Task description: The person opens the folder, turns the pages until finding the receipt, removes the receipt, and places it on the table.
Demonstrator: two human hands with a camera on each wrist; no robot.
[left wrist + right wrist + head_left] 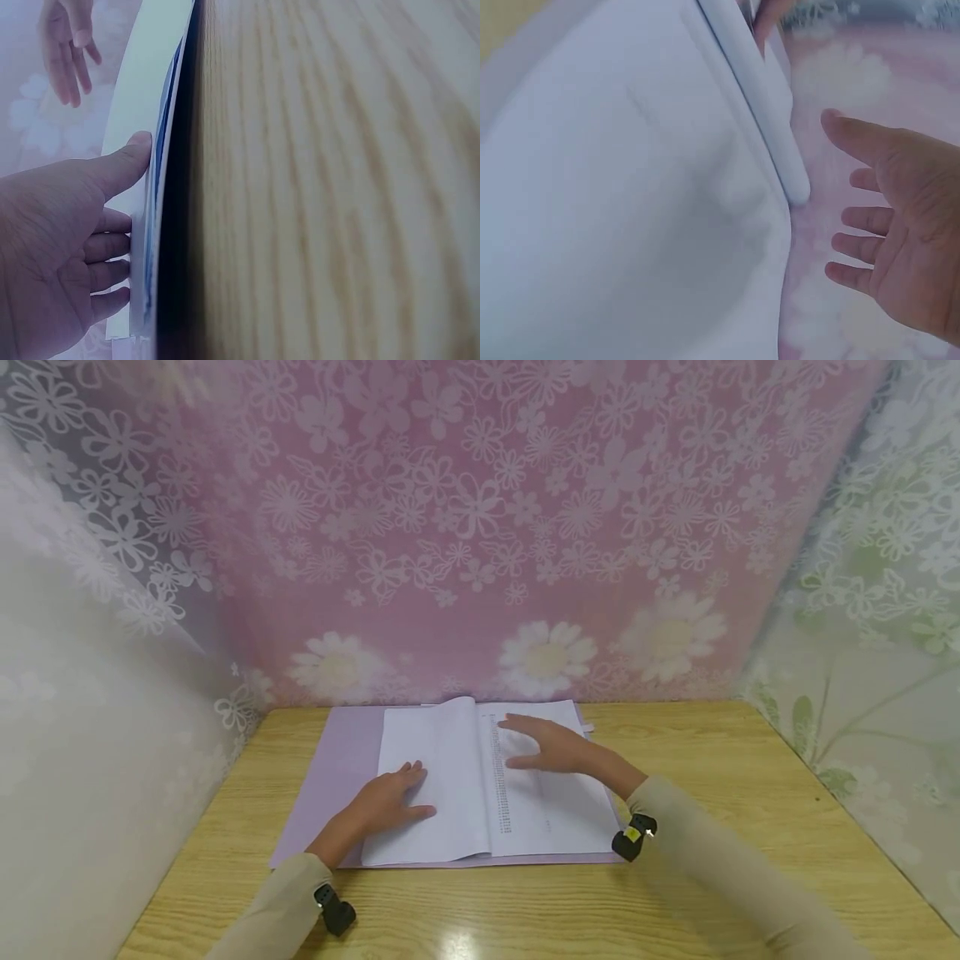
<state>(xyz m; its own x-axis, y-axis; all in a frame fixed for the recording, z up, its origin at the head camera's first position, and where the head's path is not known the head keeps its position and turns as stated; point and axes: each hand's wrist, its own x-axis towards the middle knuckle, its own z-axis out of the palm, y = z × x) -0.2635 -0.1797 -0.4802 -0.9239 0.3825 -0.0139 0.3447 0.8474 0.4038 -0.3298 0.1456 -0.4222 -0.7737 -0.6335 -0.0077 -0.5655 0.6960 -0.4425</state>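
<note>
A lilac folder [341, 760] lies spread on the table with white sheets in it. My left hand [378, 802] rests on the left-hand sheet [442, 735], fingers extended and thumb apart; the left wrist view shows the hand [52, 240] flat against the paper. That sheet bulges up near the middle fold. Over the right-hand sheet [577, 810], which has a column of small print, my right hand [555, 747] is held with fingers straight and nothing in them. In the right wrist view the right hand [911, 232] appears above the paper [615, 195], whose surface carries a shadow.
The wood-grain table [697, 735] meets a pink flowered backdrop [450, 568] right behind the folder. Pale flowered panels rise at the left [97, 693] and right [885, 652]. A small tab [588, 727] sticks out at the folder's right edge.
</note>
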